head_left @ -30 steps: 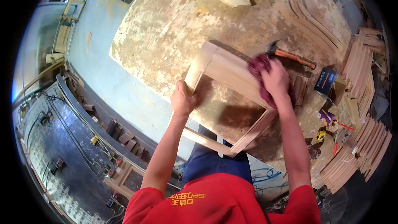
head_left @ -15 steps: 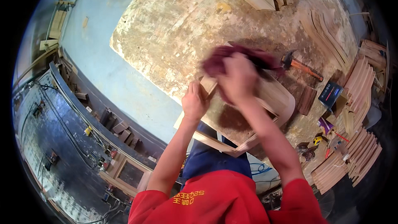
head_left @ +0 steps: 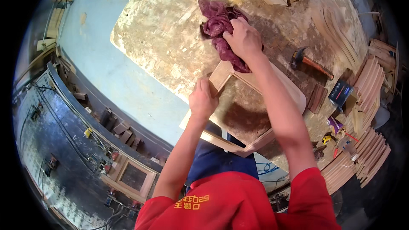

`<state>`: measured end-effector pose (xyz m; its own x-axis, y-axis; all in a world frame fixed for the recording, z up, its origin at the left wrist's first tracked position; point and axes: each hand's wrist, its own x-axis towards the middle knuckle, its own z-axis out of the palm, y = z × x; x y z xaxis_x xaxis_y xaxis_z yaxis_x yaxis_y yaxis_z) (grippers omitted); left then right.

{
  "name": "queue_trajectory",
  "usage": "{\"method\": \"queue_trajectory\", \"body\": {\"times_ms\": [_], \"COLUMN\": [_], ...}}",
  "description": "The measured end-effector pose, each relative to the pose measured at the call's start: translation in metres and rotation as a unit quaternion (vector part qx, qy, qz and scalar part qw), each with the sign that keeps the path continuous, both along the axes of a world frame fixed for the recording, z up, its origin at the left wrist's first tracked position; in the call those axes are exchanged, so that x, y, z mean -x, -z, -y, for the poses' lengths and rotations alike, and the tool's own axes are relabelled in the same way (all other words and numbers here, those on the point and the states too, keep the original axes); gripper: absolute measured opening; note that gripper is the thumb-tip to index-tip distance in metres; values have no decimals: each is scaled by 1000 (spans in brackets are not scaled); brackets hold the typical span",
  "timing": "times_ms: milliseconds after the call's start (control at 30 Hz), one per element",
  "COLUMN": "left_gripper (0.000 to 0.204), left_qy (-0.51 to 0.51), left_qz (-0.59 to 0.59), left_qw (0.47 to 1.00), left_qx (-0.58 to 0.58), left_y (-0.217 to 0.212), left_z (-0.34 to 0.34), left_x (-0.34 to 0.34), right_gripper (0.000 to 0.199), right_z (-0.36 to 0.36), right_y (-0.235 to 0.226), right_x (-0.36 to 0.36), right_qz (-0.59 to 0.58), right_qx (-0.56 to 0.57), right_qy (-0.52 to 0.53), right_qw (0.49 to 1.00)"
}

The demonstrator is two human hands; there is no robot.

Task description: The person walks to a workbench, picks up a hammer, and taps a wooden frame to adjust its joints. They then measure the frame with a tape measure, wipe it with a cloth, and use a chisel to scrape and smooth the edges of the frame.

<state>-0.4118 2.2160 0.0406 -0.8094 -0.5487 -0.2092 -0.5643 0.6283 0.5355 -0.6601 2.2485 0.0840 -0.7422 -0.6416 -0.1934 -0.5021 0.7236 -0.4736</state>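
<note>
Hands split the work, left hand (head_left: 203,101) gripping the wooden frame (head_left: 238,115), right hand (head_left: 243,39) closed on the maroon rag (head_left: 217,21); wiping seems underway, needing steady bracing.

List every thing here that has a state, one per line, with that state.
left hand: closed on the left side of the wooden frame, holding it.
right hand: gripping the maroon rag.
maroon rag: bunched up, lying partly on the workbench, partly on the frame.
wooden frame: open in the middle, lying on the workbench, overhanging its near edge.
hammer: lying flat, untouched.
workbench: stained and dusty.
</note>
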Motion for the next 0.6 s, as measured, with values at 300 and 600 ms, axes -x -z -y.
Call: {"method": "queue_trajectory", "body": {"times_ms": [300,600], "left_gripper": [32,56], "left_qy": [7,7], "left_qz": [-25,15], "left_qw": [999,999], "left_qx": [-19,28], "left_y": [0,-2], "left_z": [0,-10], "left_x": [-7,-5], "right_gripper": [32,25], "right_z": [-242,-188], "right_y": [7,-5], "right_x": [-19,-51], "right_qz": [76,-35], "right_qx": [-91,-3], "right_qy": [164,193], "right_qw": [979,980]}}
